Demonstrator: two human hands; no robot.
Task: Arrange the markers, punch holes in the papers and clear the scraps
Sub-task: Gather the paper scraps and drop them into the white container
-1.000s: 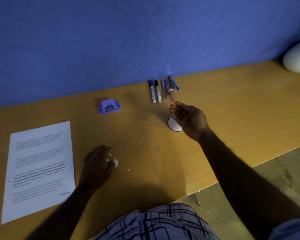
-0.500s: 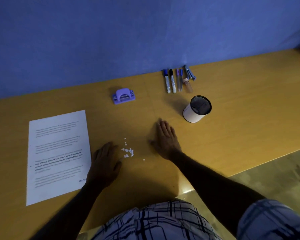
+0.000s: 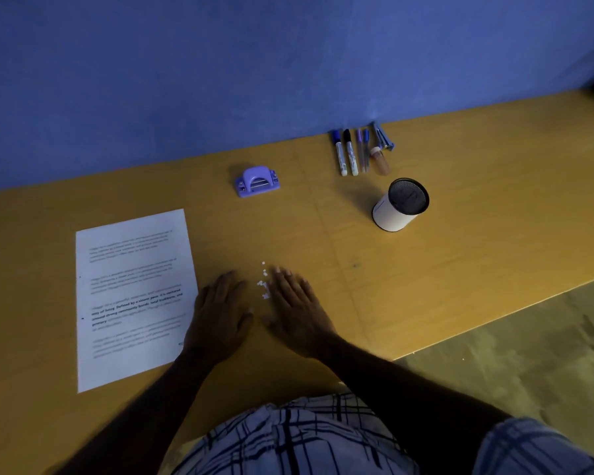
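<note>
Herding small white paper scraps (image 3: 264,284) between flat, open left hand (image 3: 218,315) and right hand (image 3: 297,308) on yellow wooden tabletop (image 3: 460,255). Markers (image 3: 345,152) lined up by wall, printed paper sheet (image 3: 132,296) apparently punched; scraps still uncleared.

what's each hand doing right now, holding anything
Left hand: open, flat on the table, holding nothing.
Right hand: open, flat beside the paper scraps, holding nothing.

Bare desk (image 3: 460,255) right of cup (image 3: 396,209) (markers (image 3: 352,152) block behind).
</note>
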